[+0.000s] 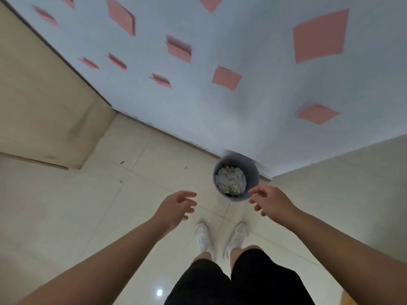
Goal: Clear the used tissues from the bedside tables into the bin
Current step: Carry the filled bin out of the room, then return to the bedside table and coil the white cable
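Figure: a person stands over a small grey bin point(236, 178) set on the pale tiled floor point(66, 205) against a blue-grey wall point(220, 111) patterned with pink squares. The bin holds a heap of crumpled white tissues point(230, 180) that fills most of its opening. The left hand point(176, 209) hangs in the air to the left of the bin, fingers spread and loosely bent, holding nothing. The right hand point(269, 203) hovers at the bin's near right rim, fingers likewise apart and relaxed, also empty. White shoes point(203, 238) and dark shorts point(242, 282) show below.

Progress, as a judgement: with tissues in the bin and both hands empty over it, at least one load appears delivered. The bedside tables lie outside the view, so whether any tissues remain on them cannot be told.
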